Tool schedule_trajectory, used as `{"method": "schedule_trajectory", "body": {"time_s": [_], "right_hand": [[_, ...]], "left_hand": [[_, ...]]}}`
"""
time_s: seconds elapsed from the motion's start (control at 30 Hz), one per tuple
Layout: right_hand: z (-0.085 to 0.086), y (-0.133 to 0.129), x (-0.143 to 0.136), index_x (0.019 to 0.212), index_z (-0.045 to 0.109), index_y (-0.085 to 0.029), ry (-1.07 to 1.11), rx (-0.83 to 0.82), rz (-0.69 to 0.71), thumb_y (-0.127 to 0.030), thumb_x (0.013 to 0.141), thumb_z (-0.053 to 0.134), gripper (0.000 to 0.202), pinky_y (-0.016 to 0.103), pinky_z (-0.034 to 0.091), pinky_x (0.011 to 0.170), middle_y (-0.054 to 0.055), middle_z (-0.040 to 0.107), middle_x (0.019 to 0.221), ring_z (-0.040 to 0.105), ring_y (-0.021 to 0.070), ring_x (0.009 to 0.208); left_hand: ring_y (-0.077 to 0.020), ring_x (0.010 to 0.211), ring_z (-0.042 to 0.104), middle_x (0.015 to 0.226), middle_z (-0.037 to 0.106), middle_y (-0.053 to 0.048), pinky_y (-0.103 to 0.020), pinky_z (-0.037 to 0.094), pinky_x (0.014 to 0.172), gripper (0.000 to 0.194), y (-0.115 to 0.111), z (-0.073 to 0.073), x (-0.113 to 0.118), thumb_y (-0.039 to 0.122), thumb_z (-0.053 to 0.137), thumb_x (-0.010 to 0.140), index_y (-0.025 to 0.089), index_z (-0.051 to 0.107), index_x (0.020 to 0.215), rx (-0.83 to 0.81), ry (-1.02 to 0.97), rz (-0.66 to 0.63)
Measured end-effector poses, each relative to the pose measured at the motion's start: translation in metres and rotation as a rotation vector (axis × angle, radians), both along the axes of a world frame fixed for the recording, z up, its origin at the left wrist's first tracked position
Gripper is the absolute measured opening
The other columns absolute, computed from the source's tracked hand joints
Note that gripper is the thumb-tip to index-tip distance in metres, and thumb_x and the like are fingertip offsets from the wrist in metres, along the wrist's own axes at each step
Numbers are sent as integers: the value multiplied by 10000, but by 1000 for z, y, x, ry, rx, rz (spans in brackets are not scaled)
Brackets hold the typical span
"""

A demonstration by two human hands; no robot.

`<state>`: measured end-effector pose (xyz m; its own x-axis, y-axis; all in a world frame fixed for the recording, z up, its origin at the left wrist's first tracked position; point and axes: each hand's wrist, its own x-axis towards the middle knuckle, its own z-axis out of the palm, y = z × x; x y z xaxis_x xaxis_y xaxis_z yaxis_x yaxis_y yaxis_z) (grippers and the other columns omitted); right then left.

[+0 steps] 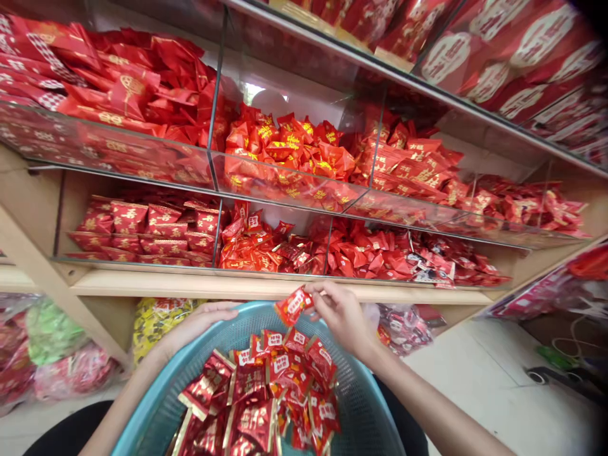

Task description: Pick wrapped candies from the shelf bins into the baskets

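A teal plastic basket (368, 405) sits low in front of me, with small red candy packets (285, 370) and darker red, gold-edged packets (249, 421) inside. My left hand (206, 316) lies along the basket's far left rim, its fingertips partly hidden behind the rim. Over the far right rim, my right hand (339, 310) pinches one small red candy packet (293, 306) with white lettering between thumb and fingers. That packet is just in front of the lowest shelf's wooden edge.
Shelves with clear dividers (218, 95) hold heaps of red packets (289, 149) across the view. A wooden ledge (190, 283) runs just beyond the basket. Below it are bags of yellow packets (161, 323) and green packets (54, 329). Cables (577, 339) lie at right.
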<state>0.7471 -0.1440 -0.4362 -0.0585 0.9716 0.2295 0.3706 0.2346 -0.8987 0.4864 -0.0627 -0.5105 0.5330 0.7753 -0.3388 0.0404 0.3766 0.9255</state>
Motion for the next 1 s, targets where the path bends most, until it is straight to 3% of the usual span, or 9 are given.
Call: {"method": "schedule_trajectory", "body": {"time_s": [0.17, 0.3, 0.43, 0.57, 0.73, 0.83, 1.0], "right_hand": [[-20, -17, -1, 1001, 588, -198, -249, 86, 51, -210, 877, 402, 224, 244, 501, 593, 38, 599, 857, 612, 115, 635], [-30, -23, 0, 1094, 566, -202, -383, 191, 84, -105, 829, 424, 316, 302, 474, 784, 47, 599, 916, 588, 152, 842], [-40, -27, 3, 1228, 474, -208, -442, 212, 147, -47, 802, 398, 462, 330, 442, 877, 73, 569, 1071, 545, 168, 993], [-48, -27, 5, 1235, 459, -230, -460, 209, 142, -102, 849, 418, 409, 308, 433, 883, 67, 549, 1119, 525, 162, 1029], [-53, -24, 8, 1043, 590, -204, -474, 207, 49, -266, 884, 460, 215, 273, 451, 749, 59, 604, 943, 578, 158, 833], [-54, -23, 5, 816, 622, -175, -301, 74, -57, -369, 856, 503, 231, 234, 413, 589, 15, 583, 700, 533, 126, 628], [-61, -16, -1, 557, 466, -167, 198, -297, -105, -512, 757, 576, 414, 198, 256, 417, -57, 435, 467, 321, 56, 411]], "left_hand": [[-223, 871, 643, 996, 690, -62, -332, 460, 868, 477, 0, 0, 1, 354, 711, 621, 169, 651, 1057, -21, -22, -23], [-229, 911, 634, 1037, 676, -65, -346, 447, 892, 461, 2, -7, -3, 351, 673, 679, 183, 623, 1106, 13, -23, -47], [-233, 956, 621, 1046, 673, -56, -340, 438, 908, 446, 4, -12, -4, 335, 670, 688, 193, 621, 1108, 35, -21, -50], [-233, 929, 631, 1027, 679, -55, -339, 448, 891, 452, 6, -14, -4, 338, 672, 685, 192, 620, 1110, 12, -20, -45], [-241, 943, 625, 1028, 679, -59, -339, 443, 895, 468, 7, -13, -3, 350, 676, 675, 183, 621, 1109, 18, -4, -32], [-242, 952, 622, 1034, 676, -64, -334, 439, 900, 477, 6, -12, -3, 351, 684, 664, 174, 624, 1103, 29, 8, -25], [-236, 926, 630, 1010, 684, -69, -333, 449, 884, 494, 5, -11, -3, 349, 691, 658, 165, 618, 1111, -15, -26, -25]]}}
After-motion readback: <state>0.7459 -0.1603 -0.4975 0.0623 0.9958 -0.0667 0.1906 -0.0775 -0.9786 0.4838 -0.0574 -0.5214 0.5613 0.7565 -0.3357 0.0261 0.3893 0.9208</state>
